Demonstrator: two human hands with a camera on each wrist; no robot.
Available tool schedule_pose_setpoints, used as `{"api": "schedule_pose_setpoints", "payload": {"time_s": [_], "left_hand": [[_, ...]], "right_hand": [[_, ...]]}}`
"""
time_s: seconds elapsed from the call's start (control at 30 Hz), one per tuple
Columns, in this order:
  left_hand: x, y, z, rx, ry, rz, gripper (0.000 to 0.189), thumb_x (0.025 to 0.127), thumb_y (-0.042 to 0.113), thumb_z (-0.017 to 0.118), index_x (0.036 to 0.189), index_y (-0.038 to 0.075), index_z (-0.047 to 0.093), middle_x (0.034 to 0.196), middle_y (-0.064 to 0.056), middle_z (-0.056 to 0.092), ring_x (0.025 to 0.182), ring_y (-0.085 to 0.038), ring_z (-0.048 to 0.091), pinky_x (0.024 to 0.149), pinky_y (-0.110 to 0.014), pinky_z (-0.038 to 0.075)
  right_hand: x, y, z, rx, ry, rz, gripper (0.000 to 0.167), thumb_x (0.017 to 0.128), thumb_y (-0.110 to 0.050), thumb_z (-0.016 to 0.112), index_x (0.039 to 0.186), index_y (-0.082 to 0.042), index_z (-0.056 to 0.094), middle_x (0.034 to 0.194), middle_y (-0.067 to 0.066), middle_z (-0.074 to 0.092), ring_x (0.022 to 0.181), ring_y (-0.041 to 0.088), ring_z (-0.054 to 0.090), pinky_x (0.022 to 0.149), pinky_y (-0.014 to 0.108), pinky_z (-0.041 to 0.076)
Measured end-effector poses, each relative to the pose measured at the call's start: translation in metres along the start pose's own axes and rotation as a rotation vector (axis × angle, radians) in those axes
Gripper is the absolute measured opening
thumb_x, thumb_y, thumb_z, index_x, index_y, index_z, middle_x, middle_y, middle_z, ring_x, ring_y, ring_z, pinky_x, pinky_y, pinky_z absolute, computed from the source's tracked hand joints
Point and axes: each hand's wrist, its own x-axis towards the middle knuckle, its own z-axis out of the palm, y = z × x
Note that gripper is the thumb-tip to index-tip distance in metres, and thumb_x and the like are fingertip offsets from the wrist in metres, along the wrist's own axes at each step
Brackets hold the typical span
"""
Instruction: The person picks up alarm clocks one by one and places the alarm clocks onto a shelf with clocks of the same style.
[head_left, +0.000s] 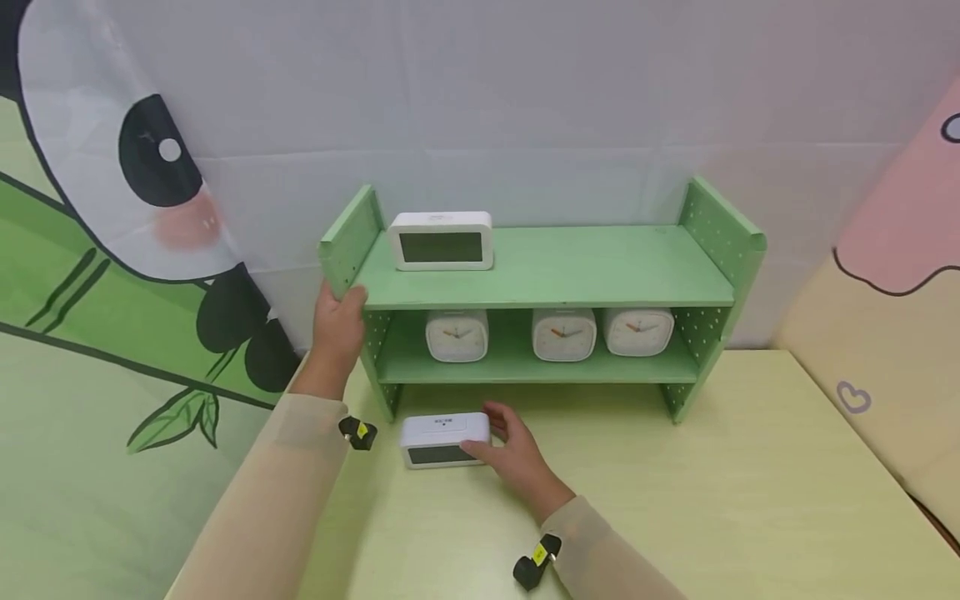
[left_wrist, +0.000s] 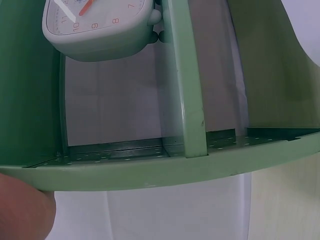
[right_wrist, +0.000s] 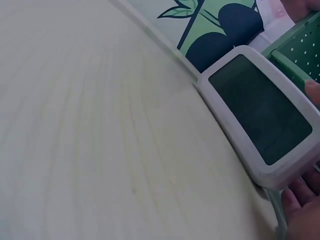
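Note:
My left hand (head_left: 337, 329) grips the left side panel of a green two-tier shelf (head_left: 570, 267). In the left wrist view, a fingertip (left_wrist: 25, 210) lies against the panel's edge. On the tabletop in front of the shelf sits a white digital clock (head_left: 445, 425) with a dark blank display. My right hand (head_left: 517, 458) holds this clock by its right end, thumb at the front and fingers round the end. The right wrist view shows the clock (right_wrist: 260, 110) close up, its lower edge near the table surface.
Another white digital clock (head_left: 442, 242) stands on the upper tier at the left. Below it, the lower tier bears three white analog clocks, at the left (head_left: 457, 336), the middle (head_left: 564, 335) and the right (head_left: 639, 332). A cartoon-printed cloth (head_left: 525, 100) hangs behind the pale wooden table (head_left: 675, 500).

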Motion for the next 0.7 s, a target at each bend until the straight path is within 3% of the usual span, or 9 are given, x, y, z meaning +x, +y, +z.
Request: {"api": "schedule_pose_setpoints", "payload": {"time_s": [0.33,0.7], "left_hand": [[0.0,0.003,0.003,0.009,-0.008,0.021,0.05,0.104,0.019,0.043,0.153,0.01,0.039,0.142,-0.011,0.05,0.128,-0.018,0.044,0.115,-0.04,0.032],[0.0,0.0,0.001,-0.016,-0.017,0.028,0.051,0.104,0.017,0.042,0.154,0.01,0.038,0.145,-0.012,0.048,0.131,-0.019,0.043,0.116,-0.04,0.031]], "right_hand": [[0.01,0.007,0.006,-0.096,-0.058,0.013,0.082,0.084,-0.026,0.089,0.151,-0.009,0.045,0.14,0.012,0.056,0.127,0.028,0.054,0.105,0.046,0.044],[0.012,0.012,0.001,-0.032,-0.079,-0.02,0.06,0.088,-0.021,0.085,0.138,-0.004,0.056,0.129,0.008,0.065,0.119,0.024,0.061,0.096,0.037,0.052]]}}
